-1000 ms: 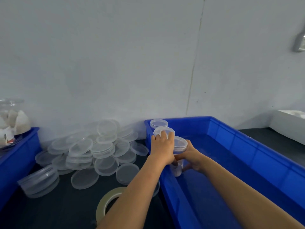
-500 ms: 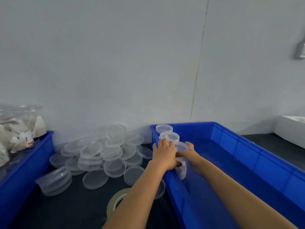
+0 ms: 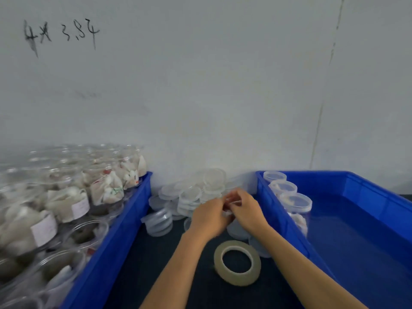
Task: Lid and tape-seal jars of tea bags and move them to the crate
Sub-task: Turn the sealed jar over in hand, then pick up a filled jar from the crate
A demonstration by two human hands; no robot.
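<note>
Three lidded jars of tea bags [image 3: 295,202] stand in a row along the left wall of the right blue crate [image 3: 367,192]. Over the pile of clear lids [image 3: 200,190] between the crates, my left hand [image 3: 209,217] and my right hand [image 3: 247,210] meet. The fingers of both pinch a clear lid [image 3: 233,204], which is blurred. A roll of tape [image 3: 237,262] lies flat on the dark table just in front of my hands. Several open jars of tea bags [image 3: 107,188] fill the left blue crate [image 3: 124,224].
A short stack of lids [image 3: 159,221] sits beside the left crate's wall. More lids lie under my right wrist by the right crate. A white wall with handwritten marks [image 3: 60,32] closes off the back of the table.
Both hands have left the jar set in the right crate and moved left to the lid pile, where they took hold of a lid. The view has swung left onto the left crate.
</note>
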